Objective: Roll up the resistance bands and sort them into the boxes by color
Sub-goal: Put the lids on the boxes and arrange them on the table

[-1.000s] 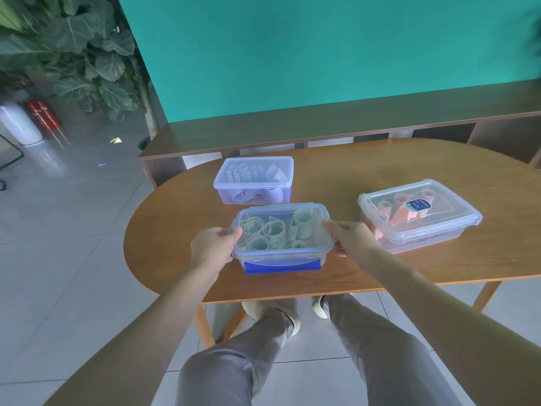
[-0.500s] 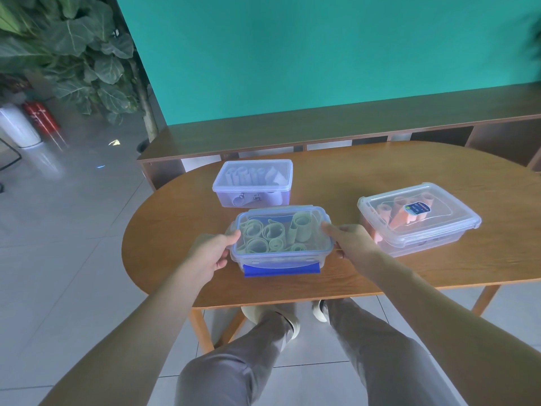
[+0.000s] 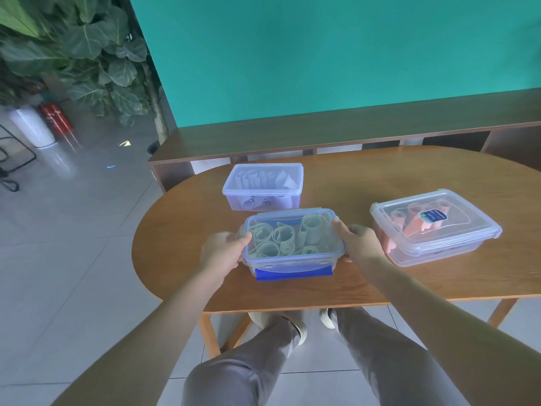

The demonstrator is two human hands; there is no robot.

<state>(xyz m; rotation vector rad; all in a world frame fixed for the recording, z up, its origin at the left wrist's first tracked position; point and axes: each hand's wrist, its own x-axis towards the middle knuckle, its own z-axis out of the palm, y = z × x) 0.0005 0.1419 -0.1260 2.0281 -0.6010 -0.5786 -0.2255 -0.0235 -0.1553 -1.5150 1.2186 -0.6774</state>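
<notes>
While both hands clasp its short ends, the clear plastic box with a blue-trimmed lid (image 3: 294, 240) sits near the front edge of the oval wooden tabletop (image 3: 380, 177), its lid on and a blue flap hanging at its near side. Inside it lie the rolled pale green resistance bands (image 3: 281, 237). The left hand (image 3: 224, 253) curls round the box's left end, thumb on the lid rim; the right hand (image 3: 358, 241) grips the right end, fingers laid along the lid's edge. Just beyond it stands a lidded translucent box of rolled white or lilac bands (image 3: 263, 186), close to touching. Off to the right, well apart, rests a wider clear lidded box holding rolled pink bands (image 3: 433, 227), a blue label on its lid
</notes>
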